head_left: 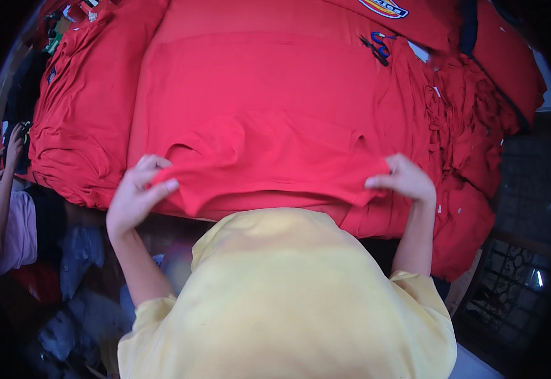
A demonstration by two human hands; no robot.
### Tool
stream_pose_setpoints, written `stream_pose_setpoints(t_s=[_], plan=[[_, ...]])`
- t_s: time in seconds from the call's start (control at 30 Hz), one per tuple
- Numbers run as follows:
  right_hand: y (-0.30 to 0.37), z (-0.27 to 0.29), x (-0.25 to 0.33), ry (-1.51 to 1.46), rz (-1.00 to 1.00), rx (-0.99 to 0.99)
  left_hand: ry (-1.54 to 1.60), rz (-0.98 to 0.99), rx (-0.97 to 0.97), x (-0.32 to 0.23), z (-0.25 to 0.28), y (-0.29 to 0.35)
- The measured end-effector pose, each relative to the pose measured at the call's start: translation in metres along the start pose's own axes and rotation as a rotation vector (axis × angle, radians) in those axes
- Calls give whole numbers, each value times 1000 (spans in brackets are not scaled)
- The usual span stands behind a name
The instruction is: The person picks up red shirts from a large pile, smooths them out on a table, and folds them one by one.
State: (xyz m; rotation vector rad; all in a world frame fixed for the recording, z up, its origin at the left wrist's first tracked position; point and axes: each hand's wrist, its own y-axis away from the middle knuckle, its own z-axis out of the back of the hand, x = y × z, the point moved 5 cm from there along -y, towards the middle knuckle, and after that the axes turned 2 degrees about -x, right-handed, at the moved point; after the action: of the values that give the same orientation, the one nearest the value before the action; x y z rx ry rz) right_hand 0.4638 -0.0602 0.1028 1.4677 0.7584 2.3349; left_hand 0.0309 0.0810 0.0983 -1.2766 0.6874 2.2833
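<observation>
A red shirt lies spread over the table in front of me, its near part bunched in folds. My left hand pinches the shirt's near left corner between thumb and fingers. At the near right corner, my right hand grips the cloth the same way. Between the two hands the edge is stretched sideways at the table's front, close to my body, with a narrow dark gap along it.
Heaps of red garments lie at left and right. Small blue-and-black snips rest at the far right of the shirt. Another person is at the far left. Plastic bags sit on the floor.
</observation>
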Motion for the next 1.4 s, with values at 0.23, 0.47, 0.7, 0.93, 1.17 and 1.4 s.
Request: stream_pose_setpoints(t_s=[0.23, 0.47, 0.7, 0.93, 1.17, 1.4], plan=[[-103, 87, 36, -962, 515, -181, 320, -191, -384, -11, 47, -127], [-103, 50, 63, -118, 426, -595, -477, 66, -411, 17, 24, -36], [-210, -78, 198, 348, 859, -275, -227, 259, -476, 47, 11, 34], [-281, -112, 240, 560, 833, -380, -70, 24, -712, -3, -8, 42], [-192, 12, 147, 784, 727, -619, -324, -155, -234, -16, -78, 41], [-47, 51, 35, 722, 335, -671, -441, -113, 79, -21, -86, 37]])
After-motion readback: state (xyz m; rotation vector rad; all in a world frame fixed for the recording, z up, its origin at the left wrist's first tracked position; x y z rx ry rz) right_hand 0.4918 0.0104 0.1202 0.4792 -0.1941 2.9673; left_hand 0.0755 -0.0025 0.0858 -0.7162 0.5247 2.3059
